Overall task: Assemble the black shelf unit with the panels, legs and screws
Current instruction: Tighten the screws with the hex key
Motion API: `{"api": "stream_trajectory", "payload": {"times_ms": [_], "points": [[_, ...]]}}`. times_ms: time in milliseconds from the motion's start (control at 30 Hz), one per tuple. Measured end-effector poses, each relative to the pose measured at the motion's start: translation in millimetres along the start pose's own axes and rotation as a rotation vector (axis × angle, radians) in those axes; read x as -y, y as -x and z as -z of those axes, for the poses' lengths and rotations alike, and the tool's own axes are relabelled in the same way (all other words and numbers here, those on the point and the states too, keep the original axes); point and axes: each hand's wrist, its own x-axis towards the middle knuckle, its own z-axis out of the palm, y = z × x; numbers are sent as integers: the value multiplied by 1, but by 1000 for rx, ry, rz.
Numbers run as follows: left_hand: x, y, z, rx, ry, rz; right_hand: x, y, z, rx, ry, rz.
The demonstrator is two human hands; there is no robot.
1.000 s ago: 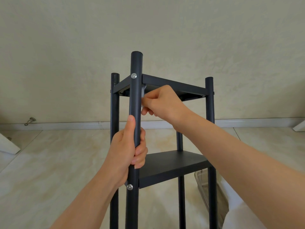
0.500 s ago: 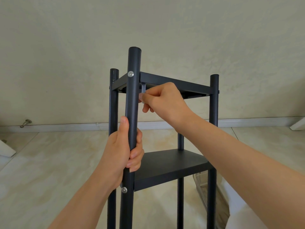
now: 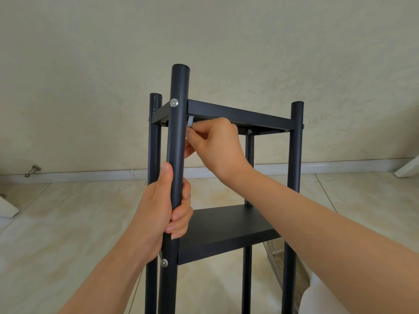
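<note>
Textured beige wall meets pale marbled floor at a white skirting board. The black shelf unit stands upright on the floor at centre, its upper panel and lower panel fixed between four legs. The left hand has its fingers clamped round the near leg, between two silver screws. The right hand pinches a small grey tool just under the upper panel's near corner, with the tool's tip hidden. A clear container is cut off behind the legs. A metal doorstop sits far left.
</note>
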Motion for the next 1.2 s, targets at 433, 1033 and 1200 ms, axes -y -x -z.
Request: {"api": "stream_trajectory", "payload": {"times_ms": [433, 1033, 1200], "points": [[1, 1, 5, 16, -7, -1, -7, -2, -10, -65, 140, 110], [0, 0, 1, 23, 6, 5, 18, 8, 21, 14, -16, -97], [-1, 0, 0, 33, 1, 12, 17, 8, 19, 37, -65, -109]]}}
